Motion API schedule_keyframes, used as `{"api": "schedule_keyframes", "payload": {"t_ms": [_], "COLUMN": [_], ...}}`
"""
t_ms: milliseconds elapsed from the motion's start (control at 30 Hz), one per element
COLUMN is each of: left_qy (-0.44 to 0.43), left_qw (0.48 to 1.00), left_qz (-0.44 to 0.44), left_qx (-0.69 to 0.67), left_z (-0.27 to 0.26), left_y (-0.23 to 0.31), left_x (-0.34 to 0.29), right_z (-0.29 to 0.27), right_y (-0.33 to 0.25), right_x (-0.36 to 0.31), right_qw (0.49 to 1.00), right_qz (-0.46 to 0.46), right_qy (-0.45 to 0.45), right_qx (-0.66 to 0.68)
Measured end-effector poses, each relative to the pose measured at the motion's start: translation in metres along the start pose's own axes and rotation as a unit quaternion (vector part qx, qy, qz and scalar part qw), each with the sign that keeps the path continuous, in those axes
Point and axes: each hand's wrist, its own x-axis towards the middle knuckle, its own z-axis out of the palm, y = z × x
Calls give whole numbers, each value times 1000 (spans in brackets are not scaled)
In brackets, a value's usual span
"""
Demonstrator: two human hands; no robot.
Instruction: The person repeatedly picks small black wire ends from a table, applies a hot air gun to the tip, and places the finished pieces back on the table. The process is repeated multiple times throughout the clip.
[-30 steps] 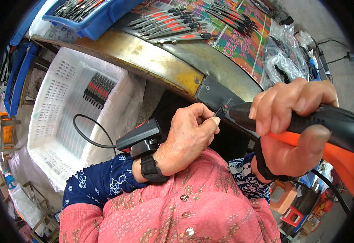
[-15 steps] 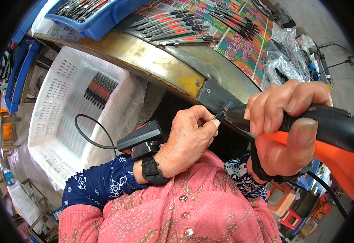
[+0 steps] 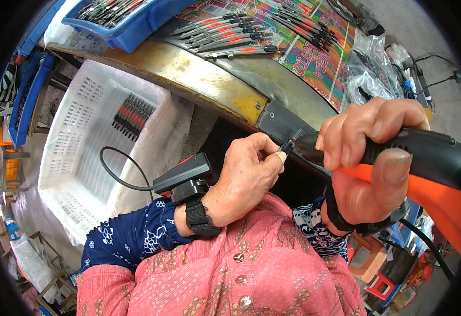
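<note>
My left hand (image 3: 249, 179) pinches a small slender dark piece (image 3: 289, 146) with a bit of red between thumb and forefinger; its lower end is hidden by the fingers. Close against that piece is the dark nose of a black and orange handheld power tool (image 3: 420, 158). My right hand (image 3: 370, 158) is wrapped round the tool's black body, thumb nearest to me. On the bench several slim grey-and-black pieces with red inlays (image 3: 230, 39) lie in a row, and a second bunch of them (image 3: 309, 26) lies farther right.
Left of the bench stands a white perforated crate (image 3: 64, 158) lined with plastic, holding a row of black-and-red pieces (image 3: 134, 116). A blue bin (image 3: 119, 34) of similar pieces sits on the metal-edged bench (image 3: 188, 71). Clear plastic bags (image 3: 367, 68) and cables lie at the far right.
Both hands stay in nearly the same place. The small piece in my left fingers has shifted slightly, and its tip shows a little higher. The right hand and tool have moved slightly.
</note>
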Motion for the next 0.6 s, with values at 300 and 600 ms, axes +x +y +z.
{"api": "schedule_keyframes", "payload": {"t_ms": [300,600], "left_qy": [-12,-2], "left_qw": [999,984], "left_qz": [0,82], "left_qx": [29,159], "left_z": [-1,-9], "left_y": [3,15], "left_x": [-1,-6], "right_z": [-3,-20], "right_y": [0,-2], "right_x": [-7,-15], "right_qw": [1000,984], "right_qz": [-10,-98], "right_qy": [-8,4], "right_qx": [28,146]}}
